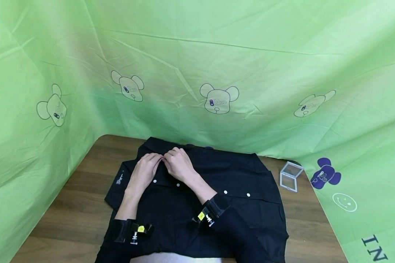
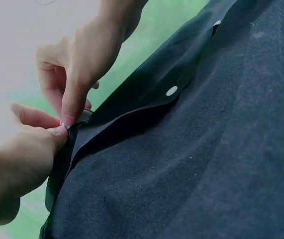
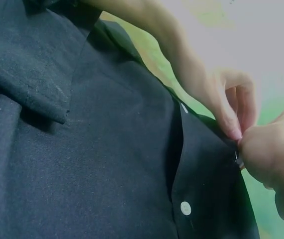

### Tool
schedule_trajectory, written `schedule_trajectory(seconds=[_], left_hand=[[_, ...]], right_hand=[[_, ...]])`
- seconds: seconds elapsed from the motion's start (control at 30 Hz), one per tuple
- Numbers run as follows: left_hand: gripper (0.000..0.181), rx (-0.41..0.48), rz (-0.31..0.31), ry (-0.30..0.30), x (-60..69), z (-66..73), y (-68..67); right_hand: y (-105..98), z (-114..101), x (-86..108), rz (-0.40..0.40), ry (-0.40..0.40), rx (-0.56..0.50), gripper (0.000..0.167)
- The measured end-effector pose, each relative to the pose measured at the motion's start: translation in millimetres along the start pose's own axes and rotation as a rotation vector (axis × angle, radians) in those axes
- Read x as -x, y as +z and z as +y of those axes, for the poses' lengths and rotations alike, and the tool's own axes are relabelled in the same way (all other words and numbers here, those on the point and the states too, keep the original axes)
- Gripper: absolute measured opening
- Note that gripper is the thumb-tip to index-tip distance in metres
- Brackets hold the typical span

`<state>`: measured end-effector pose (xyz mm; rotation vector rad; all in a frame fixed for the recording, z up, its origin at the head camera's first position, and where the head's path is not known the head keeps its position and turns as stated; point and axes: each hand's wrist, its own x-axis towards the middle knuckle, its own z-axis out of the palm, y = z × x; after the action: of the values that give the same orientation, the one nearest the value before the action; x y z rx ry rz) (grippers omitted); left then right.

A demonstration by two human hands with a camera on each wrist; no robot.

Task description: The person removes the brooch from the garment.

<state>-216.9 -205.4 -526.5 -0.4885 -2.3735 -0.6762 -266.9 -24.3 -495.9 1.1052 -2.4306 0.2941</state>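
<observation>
A black button-up shirt (image 1: 214,219) lies spread over the table, with a row of white buttons across it. My left hand (image 1: 143,173) pinches the shirt's front edge between thumb and fingertips. Right beside it, my right hand (image 1: 179,164) pinches the same spot, and the fingertips of both hands meet. In the left wrist view a white button (image 2: 171,91) sits along the raised front strip, a little away from the fingers. Another white button (image 3: 185,208) shows in the right wrist view. A button or buttonhole under the fingertips is mostly hidden.
An open clear hinged case (image 1: 289,176) rests on the wooden table (image 1: 82,204) to the right of the shirt. A light green cloth (image 1: 177,54) printed with bear heads hangs around the back and sides. White embroidery (image 1: 119,178) marks the shirt's left part.
</observation>
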Motion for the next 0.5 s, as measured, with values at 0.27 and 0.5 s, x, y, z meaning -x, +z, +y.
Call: schedule_trajectory(seconds=[0.27,0.5], left_hand=[[0.021,0.032,-0.036,-0.076,-1.5,1.8,-1.9],[0.022,0.121,-0.001,-0.129,-1.7,0.4,-1.2]], right_hand=[[5.8,3.6,3.9,0.073,-0.009,-0.059,0.013],[11.9,6.7,7.5,0.153,0.003,-0.166,0.013]])
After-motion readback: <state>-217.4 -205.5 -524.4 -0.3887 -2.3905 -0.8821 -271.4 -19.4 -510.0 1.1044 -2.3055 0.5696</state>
